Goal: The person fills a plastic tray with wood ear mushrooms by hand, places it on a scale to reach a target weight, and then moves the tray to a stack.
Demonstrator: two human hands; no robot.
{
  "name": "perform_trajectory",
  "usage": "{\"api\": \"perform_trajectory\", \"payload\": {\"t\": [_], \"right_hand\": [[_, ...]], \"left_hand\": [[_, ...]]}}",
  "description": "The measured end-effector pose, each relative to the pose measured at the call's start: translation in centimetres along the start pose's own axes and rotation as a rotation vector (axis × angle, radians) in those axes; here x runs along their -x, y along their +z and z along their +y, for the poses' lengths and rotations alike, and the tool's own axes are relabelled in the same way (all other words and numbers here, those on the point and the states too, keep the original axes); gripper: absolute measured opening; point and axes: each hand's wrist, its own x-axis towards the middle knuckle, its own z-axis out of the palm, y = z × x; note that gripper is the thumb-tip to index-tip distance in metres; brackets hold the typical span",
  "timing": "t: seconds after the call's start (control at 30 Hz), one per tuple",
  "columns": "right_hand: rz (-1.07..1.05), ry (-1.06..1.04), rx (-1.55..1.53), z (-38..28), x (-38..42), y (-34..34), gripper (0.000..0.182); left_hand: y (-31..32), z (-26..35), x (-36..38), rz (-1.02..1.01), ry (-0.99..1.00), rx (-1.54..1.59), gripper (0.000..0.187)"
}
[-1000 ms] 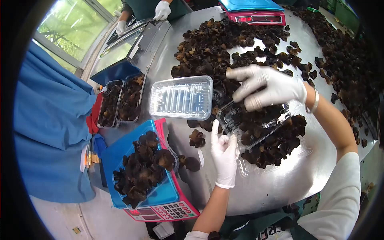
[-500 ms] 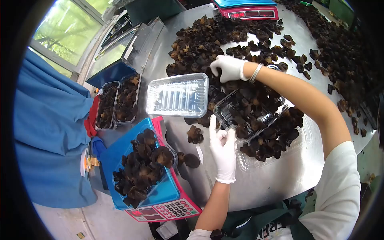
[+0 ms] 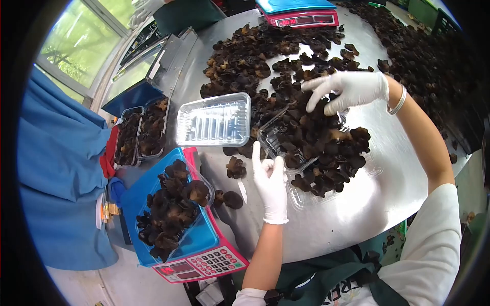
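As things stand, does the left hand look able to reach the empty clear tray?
Probably yes: the left hand is close to the empty clear tray, and nothing seems to block the gap, though it may need to leave the partly filled tray.

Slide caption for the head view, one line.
Gloved left hand at a clear tray holding dark fungus-like pieces, right hand above them; a loaded scale stands nearby.

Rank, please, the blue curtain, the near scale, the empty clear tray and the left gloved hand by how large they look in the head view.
1. Blue curtain
2. Near scale
3. Empty clear tray
4. Left gloved hand
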Motion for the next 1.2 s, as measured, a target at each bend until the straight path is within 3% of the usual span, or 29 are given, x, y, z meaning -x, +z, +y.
{"api": "perform_trajectory", "payload": {"t": [0.1,0.23,0.27,0.33,0.37,0.43,0.47,0.53,0.67,0.73,0.8,0.93,1.0,1.03,1.07,1.13,1.2], "right_hand": [[0.132,-0.193,0.070,1.8,1.2,-0.9,0.028],[0.258,-0.018,-0.054,3.1,2.9,0.5,0.029],[0.285,0.021,-0.204,3.4,3.2,1.3,0.026],[0.336,0.002,-0.185,4.7,3.3,2.5,0.023],[0.389,-0.033,-0.197,4.9,3.2,3.5,0.023],[0.444,-0.105,-0.216,4.4,3.2,5.3,0.022],[0.460,-0.135,-0.217,3.8,3.2,6.0,0.022],[0.459,-0.111,-0.080,2.2,3.6,7.2,0.020],[0.426,-0.220,0.014,-1.9,4.3,9.8,0.020],[0.385,-0.214,0.046,-3.7,4.3,10.7,0.021],[0.340,-0.219,0.028,-4.5,3.9,11.6,0.021],[0.302,-0.303,-0.056,-7.1,1.9,13.9,0.022],[0.249,-0.205,-0.133,-8.8,0.8,14.8,0.025],[0.263,-0.255,-0.224,-9.1,-0.1,15.7,0.028],[0.275,-0.309,-0.312,-9.3,-1.3,16.5,0.031],[0.211,-0.225,-0.547,-10.5,-3.3,17.3,0.038],[0.230,-0.291,-0.609,-10.7,-6.2,18.5,0.044]], "left_hand": [[0.0,-0.2,-0.2,0.006,0.006,0.014,0.062],[-0.1,-0.5,-0.2,-0.005,0.011,-0.011,0.061],[-0.5,-1.0,-0.4,-0.009,0.038,-0.065,0.061],[-0.8,-1.3,-0.7,0.023,0.119,-0.152,0.060],[-0.9,-1.0,-0.6,0.068,0.290,-0.304,0.058],[-0.9,-0.1,1.3,0.074,0.403,-0.318,0.055],[-0.9,0.5,2.3,0.021,0.367,-0.161,0.053],[-1.9,1.5,5.9,-0.061,0.365,-0.524,0.047],[-5.1,2.2,12.8,-0.248,0.757,-0.513,0.031],[-9.0,5.4,15.6,-0.238,0.683,-0.686,0.025],[-13.1,8.2,17.0,-0.034,0.718,-0.893,0.019],[-21.6,13.3,15.3,0.614,0.678,-0.836,0.020],[-24.3,16.6,14.4,0.718,0.350,-0.851,0.027],[-26.1,16.8,13.2,0.704,0.368,-0.932,0.029],[-27.1,17.1,12.4,0.643,0.261,-0.862,0.028],[-27.3,18.0,11.2,0.514,0.049,-0.722,0.027],[-27.1,18.0,10.3,0.427,-0.023,-0.651,0.019]]}}
